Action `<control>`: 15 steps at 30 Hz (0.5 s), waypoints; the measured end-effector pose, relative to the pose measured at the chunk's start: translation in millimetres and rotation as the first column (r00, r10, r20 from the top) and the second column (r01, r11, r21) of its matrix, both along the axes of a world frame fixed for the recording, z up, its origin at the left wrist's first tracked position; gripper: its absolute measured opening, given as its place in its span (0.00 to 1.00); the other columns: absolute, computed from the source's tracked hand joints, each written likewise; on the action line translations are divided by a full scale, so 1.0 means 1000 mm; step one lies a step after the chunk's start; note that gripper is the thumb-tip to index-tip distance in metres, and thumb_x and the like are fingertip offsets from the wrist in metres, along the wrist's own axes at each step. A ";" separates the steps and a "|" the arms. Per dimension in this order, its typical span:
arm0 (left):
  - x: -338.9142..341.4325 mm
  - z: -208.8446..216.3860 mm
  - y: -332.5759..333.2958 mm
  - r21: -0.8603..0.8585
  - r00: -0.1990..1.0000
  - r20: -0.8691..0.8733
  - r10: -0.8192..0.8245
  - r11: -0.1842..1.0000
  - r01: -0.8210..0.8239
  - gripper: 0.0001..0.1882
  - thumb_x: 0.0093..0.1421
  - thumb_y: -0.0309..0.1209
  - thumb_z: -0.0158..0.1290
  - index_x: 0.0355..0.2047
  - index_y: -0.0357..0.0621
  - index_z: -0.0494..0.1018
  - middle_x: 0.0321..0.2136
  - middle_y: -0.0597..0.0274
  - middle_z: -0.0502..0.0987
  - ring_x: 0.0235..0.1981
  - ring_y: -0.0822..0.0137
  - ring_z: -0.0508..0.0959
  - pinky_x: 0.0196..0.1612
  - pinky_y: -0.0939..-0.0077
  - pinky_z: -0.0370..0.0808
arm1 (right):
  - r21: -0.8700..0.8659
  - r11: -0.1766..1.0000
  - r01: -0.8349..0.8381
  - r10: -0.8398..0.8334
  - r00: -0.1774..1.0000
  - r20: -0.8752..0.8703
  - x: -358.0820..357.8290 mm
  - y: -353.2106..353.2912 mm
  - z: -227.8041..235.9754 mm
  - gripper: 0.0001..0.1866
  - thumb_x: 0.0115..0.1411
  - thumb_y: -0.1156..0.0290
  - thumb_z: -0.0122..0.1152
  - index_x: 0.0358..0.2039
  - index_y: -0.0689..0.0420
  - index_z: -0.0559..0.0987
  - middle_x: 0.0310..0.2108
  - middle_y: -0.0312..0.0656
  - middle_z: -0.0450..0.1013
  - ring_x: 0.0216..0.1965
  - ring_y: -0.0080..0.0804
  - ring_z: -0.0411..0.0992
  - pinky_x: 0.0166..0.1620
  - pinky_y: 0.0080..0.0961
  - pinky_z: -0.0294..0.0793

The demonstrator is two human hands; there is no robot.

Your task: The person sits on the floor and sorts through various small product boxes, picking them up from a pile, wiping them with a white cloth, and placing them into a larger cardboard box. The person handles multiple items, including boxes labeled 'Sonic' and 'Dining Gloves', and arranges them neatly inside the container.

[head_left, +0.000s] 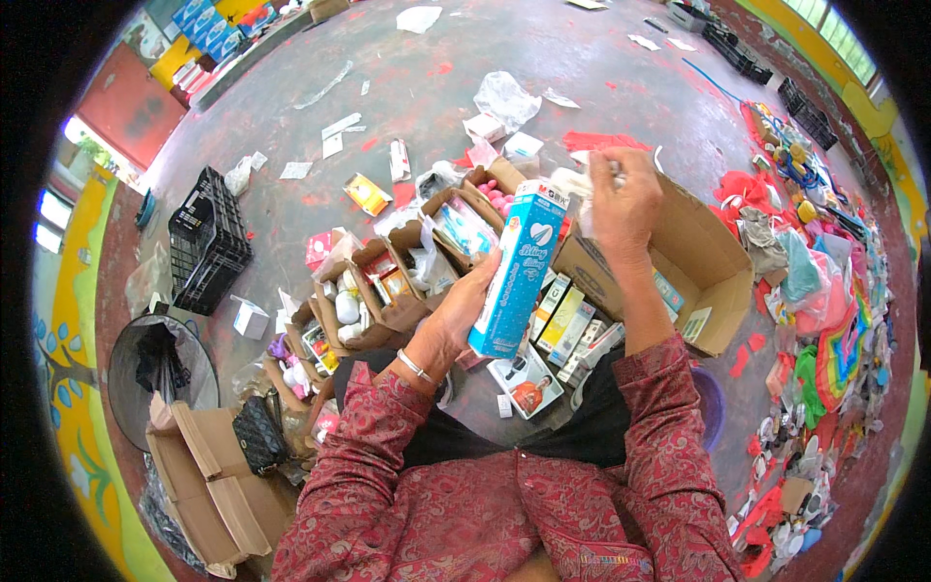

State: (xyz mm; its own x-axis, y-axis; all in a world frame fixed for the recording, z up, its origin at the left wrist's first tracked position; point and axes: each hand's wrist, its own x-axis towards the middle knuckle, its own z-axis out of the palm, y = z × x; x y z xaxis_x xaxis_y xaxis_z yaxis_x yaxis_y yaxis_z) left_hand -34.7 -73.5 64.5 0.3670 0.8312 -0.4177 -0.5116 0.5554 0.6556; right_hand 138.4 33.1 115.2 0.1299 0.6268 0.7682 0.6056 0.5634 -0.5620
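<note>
My left hand (467,306) is wrapped round a long blue box (524,262) with a white heart on its side, held tilted above my lap. To its right, my right hand (628,199) is raised with its fingers closed on a crumpled white wad (574,186), beside the box's upper end. Whether the wad is cloth, paper or plastic I cannot tell. Below the hands, an open cardboard box (703,262) holds several slim cartons (567,320). A flat box with a picture on it (529,385) lies between my legs.
Small cardboard compartments (396,312) filled with mixed goods curve along my left. Farther left are a black crate (208,242), a round mesh bin (145,354) and an empty carton (208,475). A heap of colourful items (819,301) spreads along the right. Paper scraps and a clear plastic bag (506,100) litter the floor ahead.
</note>
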 end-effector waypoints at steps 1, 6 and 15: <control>0.003 0.002 0.000 0.033 0.996 -0.086 0.005 0.999 -0.002 0.31 0.61 0.55 0.33 0.45 0.39 0.67 0.31 0.54 0.74 0.27 0.63 0.76 0.29 0.71 0.76 | 0.029 0.998 -0.061 0.060 0.997 0.041 -0.008 -0.004 0.002 0.07 0.50 0.68 0.59 0.25 0.58 0.75 0.26 0.44 0.70 0.27 0.42 0.70 0.31 0.34 0.68; 0.000 0.000 0.006 0.181 0.941 -0.261 0.216 0.968 -0.172 0.29 0.63 0.52 0.33 0.47 0.39 0.64 0.35 0.54 0.75 0.30 0.64 0.78 0.34 0.70 0.77 | -0.198 0.880 -0.433 0.424 0.902 -0.087 -0.043 -0.031 -0.011 0.08 0.49 0.68 0.60 0.23 0.60 0.75 0.25 0.43 0.70 0.26 0.39 0.70 0.32 0.30 0.68; -0.026 0.002 0.026 0.019 0.842 0.253 0.476 0.868 -0.496 0.30 0.64 0.50 0.20 0.53 0.44 0.61 0.43 0.53 0.72 0.40 0.61 0.74 0.40 0.65 0.74 | -0.369 0.785 -0.497 0.252 0.801 -0.543 -0.034 -0.054 -0.001 0.10 0.51 0.68 0.57 0.26 0.63 0.74 0.24 0.41 0.72 0.28 0.25 0.69 0.33 0.25 0.67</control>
State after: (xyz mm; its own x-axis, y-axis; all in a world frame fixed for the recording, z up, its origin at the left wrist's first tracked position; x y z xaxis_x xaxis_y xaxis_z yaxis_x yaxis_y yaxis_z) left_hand -61.0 -47.9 66.4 -0.0151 0.9551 -0.2958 -0.8447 0.1461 0.5149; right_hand 104.7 -20.4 114.0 0.0482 0.9593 0.2782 0.0179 0.2776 -0.9605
